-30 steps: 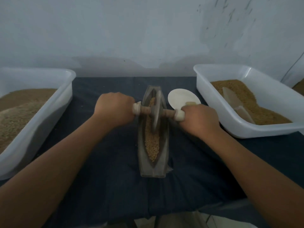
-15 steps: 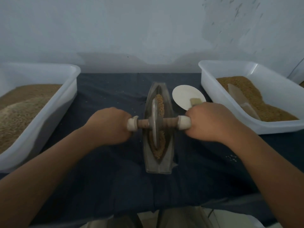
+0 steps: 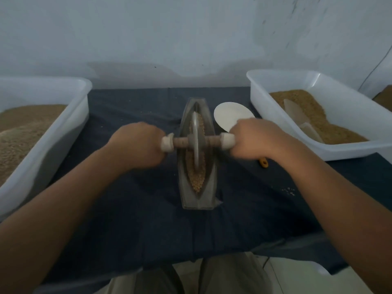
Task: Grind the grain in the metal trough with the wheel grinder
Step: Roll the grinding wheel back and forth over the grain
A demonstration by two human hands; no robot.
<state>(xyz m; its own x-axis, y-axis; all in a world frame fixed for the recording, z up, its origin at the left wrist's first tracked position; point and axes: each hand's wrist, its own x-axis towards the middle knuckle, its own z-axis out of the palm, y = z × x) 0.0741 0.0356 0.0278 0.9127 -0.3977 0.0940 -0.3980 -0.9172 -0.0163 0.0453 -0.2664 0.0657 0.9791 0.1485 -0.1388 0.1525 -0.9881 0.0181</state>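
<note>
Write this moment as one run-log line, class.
left hand: grips handle | right hand: grips handle | wheel grinder: upright in metal trough | grain: lies along trough floor

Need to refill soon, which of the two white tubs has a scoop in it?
The white tub on the person's right: a pale scoop lies on the grain inside. The left tub shows none.

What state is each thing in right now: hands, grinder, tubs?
Metal trough: holds grain.
Wheel grinder: upright, disc in the trough.
Left hand: grips its left handle.
Right hand: grips its right handle.
Left tub: part full.
Right tub: part full, scoop inside.
</note>
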